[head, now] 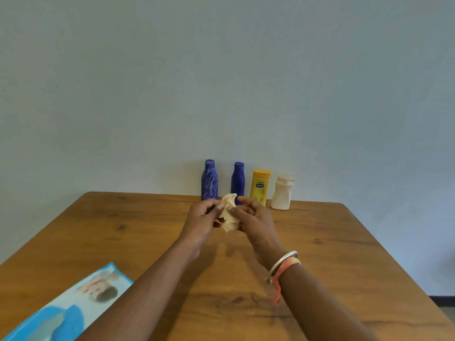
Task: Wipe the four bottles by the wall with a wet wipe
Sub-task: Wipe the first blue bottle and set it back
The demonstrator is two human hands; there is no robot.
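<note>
A left hand and a right hand pinch a crumpled cream wet wipe between them, fingers curled round it, above a wooden table. Just behind, along the pale wall, stand four bottles: a blue bottle with white scribbles, a plain blue bottle, a yellow bottle whose dark oval badge is too blurred to read surely, and a white bottle. The hands and wipe hide both blue bottles' bases. A silver bangle and an orange thread circle the right wrist. A blue wipes pack lies at the near left.
</note>
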